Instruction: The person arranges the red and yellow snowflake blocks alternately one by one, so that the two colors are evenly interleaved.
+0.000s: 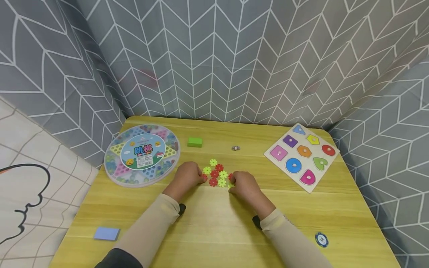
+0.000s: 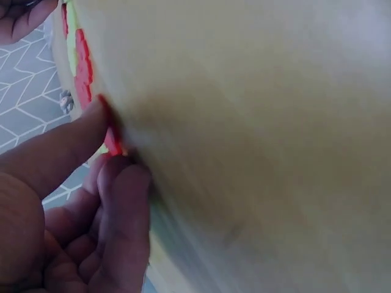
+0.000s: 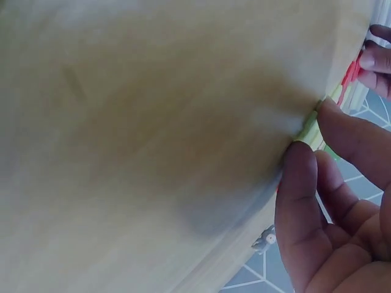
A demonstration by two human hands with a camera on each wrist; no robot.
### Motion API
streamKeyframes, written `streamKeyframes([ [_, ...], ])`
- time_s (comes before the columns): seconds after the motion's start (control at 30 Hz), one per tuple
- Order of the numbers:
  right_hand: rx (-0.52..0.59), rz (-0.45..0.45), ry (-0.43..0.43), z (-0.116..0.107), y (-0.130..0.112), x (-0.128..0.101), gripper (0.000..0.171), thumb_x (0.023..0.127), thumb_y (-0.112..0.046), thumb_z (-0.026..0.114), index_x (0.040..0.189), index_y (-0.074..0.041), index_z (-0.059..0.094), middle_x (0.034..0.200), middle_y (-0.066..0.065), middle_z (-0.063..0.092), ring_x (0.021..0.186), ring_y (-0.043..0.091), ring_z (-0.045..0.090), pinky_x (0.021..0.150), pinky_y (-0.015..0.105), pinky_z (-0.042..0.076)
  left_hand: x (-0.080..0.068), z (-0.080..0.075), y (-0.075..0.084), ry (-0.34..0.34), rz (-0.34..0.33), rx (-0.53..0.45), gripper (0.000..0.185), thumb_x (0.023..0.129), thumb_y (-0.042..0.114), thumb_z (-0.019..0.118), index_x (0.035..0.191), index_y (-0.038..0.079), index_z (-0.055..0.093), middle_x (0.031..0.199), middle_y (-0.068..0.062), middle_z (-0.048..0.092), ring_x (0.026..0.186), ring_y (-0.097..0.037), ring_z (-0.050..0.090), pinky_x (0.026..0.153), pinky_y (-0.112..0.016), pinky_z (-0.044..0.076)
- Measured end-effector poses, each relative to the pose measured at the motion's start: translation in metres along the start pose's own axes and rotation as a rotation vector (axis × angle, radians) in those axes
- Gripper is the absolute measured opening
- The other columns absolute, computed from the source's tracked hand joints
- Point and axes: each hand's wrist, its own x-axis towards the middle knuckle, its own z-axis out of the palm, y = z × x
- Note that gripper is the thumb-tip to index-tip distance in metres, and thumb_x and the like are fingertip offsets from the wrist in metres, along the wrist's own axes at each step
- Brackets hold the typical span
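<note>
My left hand (image 1: pixel 187 176) pinches a red flower-shaped disc (image 2: pixel 112 135) between thumb and finger, at the left side of a loose cluster of such discs. On the cluster's right side, my right hand (image 1: pixel 247 189) has a yellow-green flower-shaped disc (image 3: pixel 310 127) between thumb and fingertip, low over the wood. Between the hands lie several red discs (image 1: pixel 214 174) and several yellow-green discs (image 1: pixel 223 174), flat and close together. Another red disc (image 1: pixel 230 176) is partly hidden by the right fingers.
A round Chinese checkers box (image 1: pixel 114 172) stands back left, a shape puzzle board (image 1: pixel 303 165) back right. Behind the discs are a green block (image 1: pixel 195 142) and a small grey object (image 1: pixel 236 148). A blue block (image 1: pixel 107 233) lies front left, a poker chip (image 1: pixel 321 239) front right.
</note>
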Motion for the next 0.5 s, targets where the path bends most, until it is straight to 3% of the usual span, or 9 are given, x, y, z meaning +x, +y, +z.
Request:
streamKeyframes([
  [0.1, -0.014, -0.009, -0.017, -0.0021, 0.0007, -0.0013, 0.024, 0.079, -0.010, 0.091, 0.087, -0.006, 0.068, 0.079, 0.000, 0.061, 0.075, 0.019, 0.057, 0.074, 0.040, 0.052, -0.0022, -0.0028, 0.0018, -0.036, -0.015, 0.029, 0.035, 0.083, 0.025, 0.089, 0.059, 0.013, 0.066, 0.058, 0.006, 0.053, 0.061, -0.014, 0.046, 0.062, -0.030, 0.041],
  [0.3, 0.004, -0.005, -0.080, -0.0031, 0.0022, -0.0041, 0.023, 0.080, -0.004, 0.088, 0.091, -0.008, 0.068, 0.080, -0.001, 0.059, 0.076, 0.017, 0.054, 0.073, 0.037, 0.049, -0.0017, -0.0015, -0.0023, -0.086, -0.032, -0.002, 0.045, 0.082, 0.022, 0.088, 0.054, 0.015, 0.053, 0.054, 0.005, 0.040, 0.056, -0.014, 0.039, 0.058, -0.030, 0.036],
  [0.5, 0.030, -0.012, -0.103, -0.0080, 0.0048, -0.0072, 0.022, 0.081, 0.001, 0.084, 0.095, -0.005, 0.068, 0.085, 0.003, 0.058, 0.080, 0.019, 0.053, 0.077, 0.038, 0.049, -0.0070, 0.0003, -0.0078, -0.053, -0.054, -0.104, 0.021, 0.081, 0.019, 0.089, 0.077, 0.012, 0.070, 0.078, 0.002, 0.061, 0.075, -0.019, 0.055, 0.072, -0.035, 0.049],
])
